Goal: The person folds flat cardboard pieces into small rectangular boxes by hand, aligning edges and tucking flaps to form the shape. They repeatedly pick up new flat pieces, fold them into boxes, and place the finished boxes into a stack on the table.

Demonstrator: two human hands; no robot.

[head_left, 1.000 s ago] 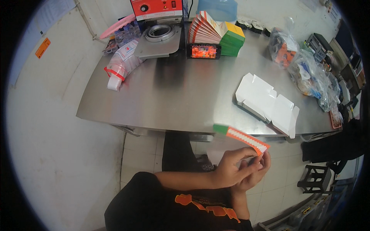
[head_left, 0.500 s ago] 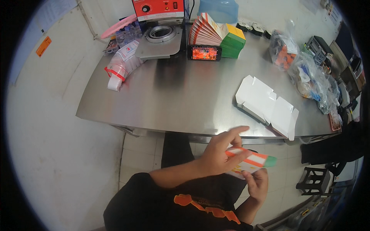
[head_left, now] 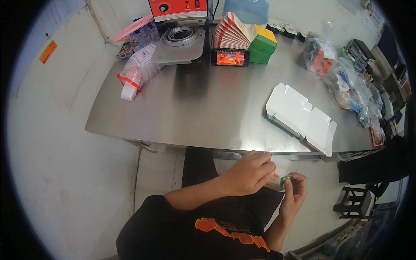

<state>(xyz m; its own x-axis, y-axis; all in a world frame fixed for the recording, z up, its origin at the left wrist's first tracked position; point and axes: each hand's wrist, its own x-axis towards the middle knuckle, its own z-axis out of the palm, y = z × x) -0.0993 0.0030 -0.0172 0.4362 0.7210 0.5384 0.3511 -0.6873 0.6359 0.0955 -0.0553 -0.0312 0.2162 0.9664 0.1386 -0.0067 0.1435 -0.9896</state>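
A small paper carton [head_left: 282,164], white inside with red-orange print and a green flap [head_left: 286,178], is held between my two hands just off the table's front edge. My left hand [head_left: 251,174] has curled fingers closed on its left side, hiding much of it. My right hand [head_left: 294,188] pinches the green flap between thumb and fingers. Ahead of my hands, opened-out white card boxes [head_left: 291,108] lie on the steel table [head_left: 208,117], the nearer end by the front edge.
At the back stand a red-fronted machine [head_left: 179,11] with a metal ring, a propped phone [head_left: 230,57], fanned striped cartons [head_left: 232,34] and a green-yellow stack [head_left: 263,45]. A bag of white cups [head_left: 141,67] lies left. Plastic bags [head_left: 346,86] crowd the right. A black stool [head_left: 353,203] stands on the floor.
The carton has turned, so its white inside shows instead of the striped face. My left fingers, once stretched out, have curled in. My right hand has risen to the green flap.
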